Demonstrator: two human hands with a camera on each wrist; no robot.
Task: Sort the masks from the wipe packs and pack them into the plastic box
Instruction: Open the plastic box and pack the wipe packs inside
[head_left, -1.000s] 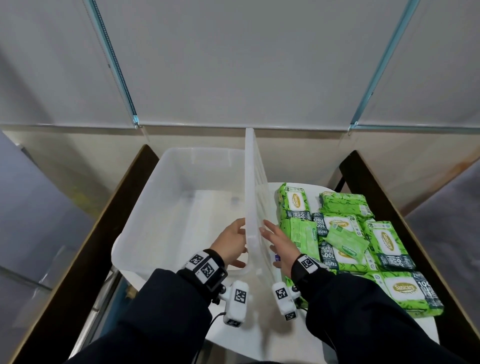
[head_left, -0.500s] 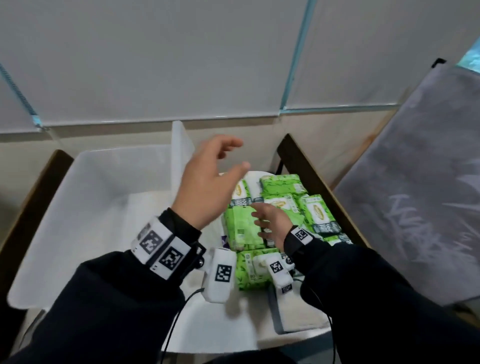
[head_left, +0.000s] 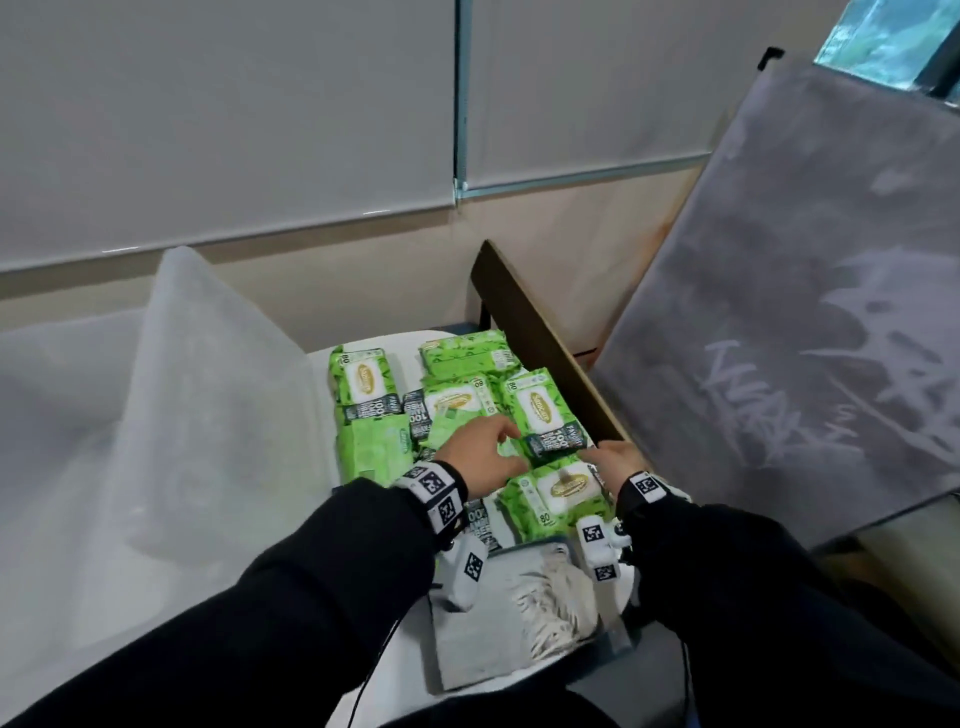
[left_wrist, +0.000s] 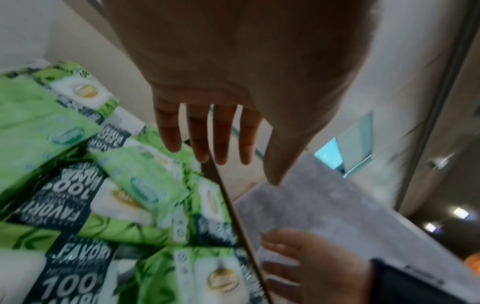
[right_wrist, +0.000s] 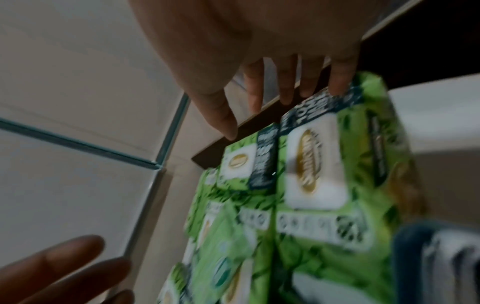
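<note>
Green wipe packs (head_left: 540, 413) lie crowded on the white table (head_left: 322, 364), mixed with flatter pale-green packets (head_left: 452, 423) that carry a teal oval logo (left_wrist: 145, 191). The translucent plastic box (head_left: 78, 415) stands to their left. My left hand (head_left: 488, 452) hovers over the middle of the pile, fingers straight and spread (left_wrist: 213, 144), holding nothing. My right hand (head_left: 610, 457) is at the pile's right edge by the wooden board, fingers straight (right_wrist: 285, 86), its little finger at the dark end of a wipe pack (right_wrist: 317, 176). A pack's dark-banded end (head_left: 556, 444) lies between the two hands.
A translucent panel (head_left: 218, 364) stands upright along the box's right side. A dark wooden board (head_left: 545, 353) borders the packs on the right, with a large grey sheet (head_left: 779, 312) leaning beyond it. A grey and white cloth bundle (head_left: 519, 603) lies near me.
The view has swung right, from the box to the packs. My left hand dropped from up in the air onto the pile. My right hand moved right to the board's edge.
</note>
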